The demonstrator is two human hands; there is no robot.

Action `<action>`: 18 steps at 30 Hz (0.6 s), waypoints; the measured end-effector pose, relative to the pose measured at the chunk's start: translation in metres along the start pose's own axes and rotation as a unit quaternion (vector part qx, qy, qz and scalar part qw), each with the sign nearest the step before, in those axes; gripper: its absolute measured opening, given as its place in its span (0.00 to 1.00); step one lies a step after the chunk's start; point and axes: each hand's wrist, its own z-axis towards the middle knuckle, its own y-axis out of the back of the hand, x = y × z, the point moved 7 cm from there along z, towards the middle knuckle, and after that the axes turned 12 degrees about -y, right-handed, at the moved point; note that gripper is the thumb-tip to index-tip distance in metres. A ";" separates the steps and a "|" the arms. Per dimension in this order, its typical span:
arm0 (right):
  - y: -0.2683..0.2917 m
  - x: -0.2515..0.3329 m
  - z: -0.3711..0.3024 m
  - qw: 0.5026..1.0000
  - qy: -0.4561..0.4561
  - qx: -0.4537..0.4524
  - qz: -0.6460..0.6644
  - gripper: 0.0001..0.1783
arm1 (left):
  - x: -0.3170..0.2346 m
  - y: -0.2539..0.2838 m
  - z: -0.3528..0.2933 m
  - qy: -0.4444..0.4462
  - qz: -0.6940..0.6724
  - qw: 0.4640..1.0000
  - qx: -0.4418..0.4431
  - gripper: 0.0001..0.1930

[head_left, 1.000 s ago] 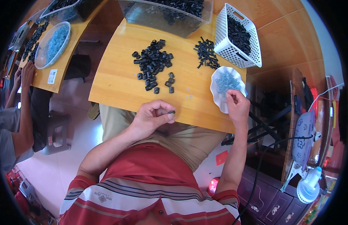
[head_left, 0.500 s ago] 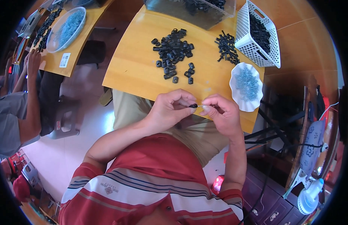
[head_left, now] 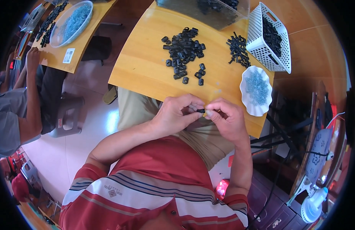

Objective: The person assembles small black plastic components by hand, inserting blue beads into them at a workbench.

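Note:
My left hand [head_left: 177, 115] is closed, its thumb and fingers pinching a small black plastic piece [head_left: 201, 110] just off the table's front edge. My right hand [head_left: 227, 117] meets it from the right in a closed pinch, fingertips against the piece's end. What those right fingertips hold is hidden. Past my hands lies a pile of small black plastic cord-lock bodies [head_left: 184, 48]. Farther right is a heap of thin black plastic pins [head_left: 238, 50]. A white scalloped dish [head_left: 245, 100] at the table's right edge holds small silvery springs [head_left: 256, 89].
A white perforated basket [head_left: 258, 43] of black parts and a clear bin [head_left: 208, 17] stand at the back of the wooden table [head_left: 139, 61]. At left, a co-worker's arm [head_left: 32, 88] rests by another table with a tray of springs [head_left: 73, 23]. A small fan [head_left: 313, 205] is at lower right.
Silvery metal, likely a spring, showed between the black piece and my right fingertips; now it is out of sight and the fingertips are closer to the piece. The view has shifted slightly.

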 end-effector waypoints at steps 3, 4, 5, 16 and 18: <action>-0.004 0.003 0.003 1.000 0.021 -0.013 0.007 0.05 | -0.001 0.003 0.000 -0.010 0.020 1.000 -0.004 0.12; -0.004 0.003 0.005 0.999 0.022 -0.022 0.018 0.04 | -0.001 0.004 0.000 -0.009 0.018 1.000 -0.005 0.12; -0.006 0.003 0.006 0.999 0.024 -0.022 0.018 0.04 | 0.000 0.005 0.001 -0.008 0.016 1.000 -0.007 0.12; -0.010 -0.002 0.036 0.997 0.013 -0.074 -0.002 0.06 | 0.007 0.020 -0.010 -0.012 -0.007 0.998 -0.056 0.11; -0.013 0.012 0.046 0.989 0.056 -0.108 -0.083 0.08 | 0.011 0.021 -0.013 -0.012 -0.013 0.998 -0.064 0.10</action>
